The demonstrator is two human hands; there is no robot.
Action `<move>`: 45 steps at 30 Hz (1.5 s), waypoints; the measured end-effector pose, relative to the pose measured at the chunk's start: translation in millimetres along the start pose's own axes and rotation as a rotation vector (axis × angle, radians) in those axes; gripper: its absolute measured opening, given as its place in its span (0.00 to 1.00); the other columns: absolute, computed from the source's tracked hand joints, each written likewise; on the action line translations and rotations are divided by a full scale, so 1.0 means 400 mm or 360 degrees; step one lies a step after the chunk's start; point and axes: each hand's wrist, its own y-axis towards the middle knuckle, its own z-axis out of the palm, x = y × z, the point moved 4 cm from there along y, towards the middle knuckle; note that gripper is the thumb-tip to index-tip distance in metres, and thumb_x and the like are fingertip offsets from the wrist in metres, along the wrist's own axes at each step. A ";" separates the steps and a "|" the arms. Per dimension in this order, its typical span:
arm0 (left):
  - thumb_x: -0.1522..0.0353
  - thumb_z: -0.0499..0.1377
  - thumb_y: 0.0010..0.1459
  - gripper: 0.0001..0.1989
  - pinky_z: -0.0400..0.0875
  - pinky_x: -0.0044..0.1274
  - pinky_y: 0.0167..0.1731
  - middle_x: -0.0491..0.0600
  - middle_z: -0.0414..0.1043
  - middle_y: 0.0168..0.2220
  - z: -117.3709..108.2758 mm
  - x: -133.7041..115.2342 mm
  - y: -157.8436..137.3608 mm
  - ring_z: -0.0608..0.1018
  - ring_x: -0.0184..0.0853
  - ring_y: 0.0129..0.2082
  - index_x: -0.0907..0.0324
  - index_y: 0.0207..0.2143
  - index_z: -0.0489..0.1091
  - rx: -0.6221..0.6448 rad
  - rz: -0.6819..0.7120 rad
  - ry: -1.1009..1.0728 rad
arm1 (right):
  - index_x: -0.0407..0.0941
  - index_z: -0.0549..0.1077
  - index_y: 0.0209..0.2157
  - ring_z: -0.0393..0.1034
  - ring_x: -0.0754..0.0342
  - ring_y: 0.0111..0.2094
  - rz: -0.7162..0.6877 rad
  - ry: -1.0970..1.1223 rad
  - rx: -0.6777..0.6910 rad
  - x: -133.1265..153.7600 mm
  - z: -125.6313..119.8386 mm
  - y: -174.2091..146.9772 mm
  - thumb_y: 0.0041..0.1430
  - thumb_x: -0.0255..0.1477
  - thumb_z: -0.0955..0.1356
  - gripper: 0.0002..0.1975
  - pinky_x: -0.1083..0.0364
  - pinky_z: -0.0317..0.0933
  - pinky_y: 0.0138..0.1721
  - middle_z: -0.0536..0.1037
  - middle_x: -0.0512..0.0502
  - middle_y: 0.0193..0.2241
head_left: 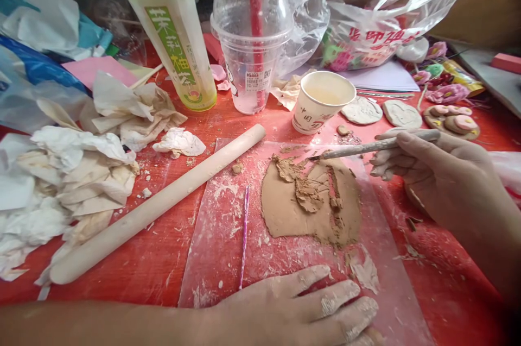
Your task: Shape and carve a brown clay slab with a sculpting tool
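Note:
A thin-handled paintbrush (366,146) is pinched in my right hand (435,172), its dark tip over the far edge of a flat brown clay slab (293,215). Scraped-up clay bits and a gouged groove lie on the slab's upper half. Beneath the slab is a clear plastic sheet (203,275) dusted with dried clay. My left hand (309,302) rests flat at the near side of the sheet, fingers spread and smeared with clay, holding nothing. A thin purple stick (245,237) lies on the sheet left of the slab.
A wooden rolling pin (163,202) lies diagonally at left, beside crumpled tissues (81,172). Behind stand a tea bottle (171,36), a domed plastic cup (240,42) and a paper cup (317,104) of cloudy liquid. Pale clay discs (402,114) and a plastic bag (374,25) sit back right.

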 end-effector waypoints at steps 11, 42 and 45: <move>0.67 0.47 0.64 0.18 0.60 0.25 0.56 0.42 0.59 0.59 0.002 0.000 0.001 0.62 0.32 0.58 0.52 0.55 0.61 0.0012 0.0003 0.0008 | 0.41 0.74 0.28 0.72 0.59 0.23 0.0133 -0.0081 0.0042 -0.004 0.017 -0.016 0.50 0.32 0.70 0.08 0.64 0.67 0.26 0.77 0.47 0.22; 0.68 0.47 0.64 0.18 0.60 0.25 0.56 0.41 0.59 0.58 0.003 0.002 0.001 0.62 0.32 0.58 0.52 0.55 0.62 0.0012 -0.0007 0.0017 | 0.42 0.72 0.19 0.57 0.65 0.18 0.0540 -0.0181 0.0418 -0.033 0.016 -0.011 0.45 0.35 0.72 0.12 0.66 0.55 0.17 0.65 0.52 0.16; 0.68 0.47 0.64 0.18 0.60 0.25 0.56 0.41 0.59 0.58 0.005 0.002 0.001 0.62 0.32 0.58 0.52 0.55 0.61 0.0005 -0.0013 0.0014 | 0.46 0.74 0.31 0.53 0.65 0.15 0.0692 -0.0366 0.0369 -0.044 -0.007 -0.014 0.42 0.38 0.73 0.14 0.65 0.46 0.11 0.64 0.54 0.16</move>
